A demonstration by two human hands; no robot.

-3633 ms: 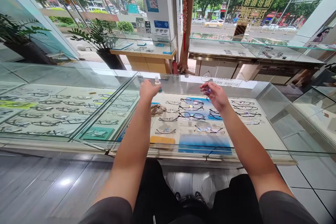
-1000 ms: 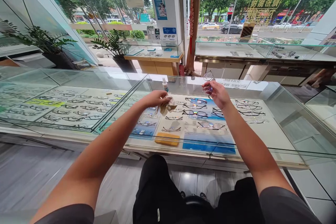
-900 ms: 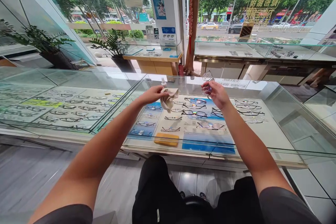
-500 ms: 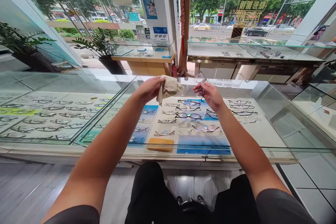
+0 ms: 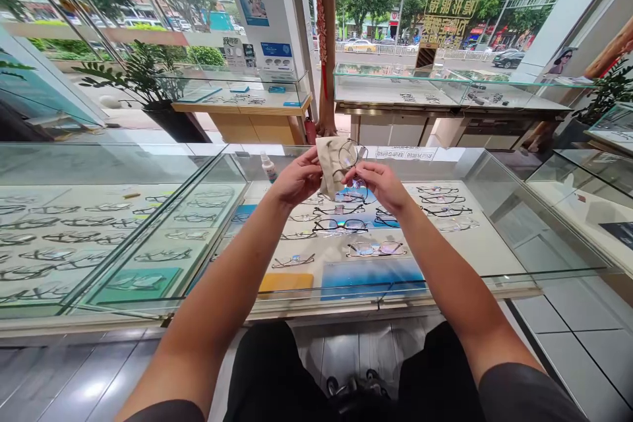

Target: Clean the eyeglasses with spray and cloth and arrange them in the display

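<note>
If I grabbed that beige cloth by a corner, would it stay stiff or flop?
It would probably flop: the beige cloth shows soft folds and an uneven lower edge in the left hand. It looks thin, so likely light, and too limp to roll.

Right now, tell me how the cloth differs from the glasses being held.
The cloth is beige, creased and opaque; the glasses have a thin dark frame and see-through lenses. The left hand grips the cloth, the right hand the glasses. Both are held up above the display case.

The glass counter [image 5: 514,237] bears 1 spray bottle [image 5: 268,167].
</note>
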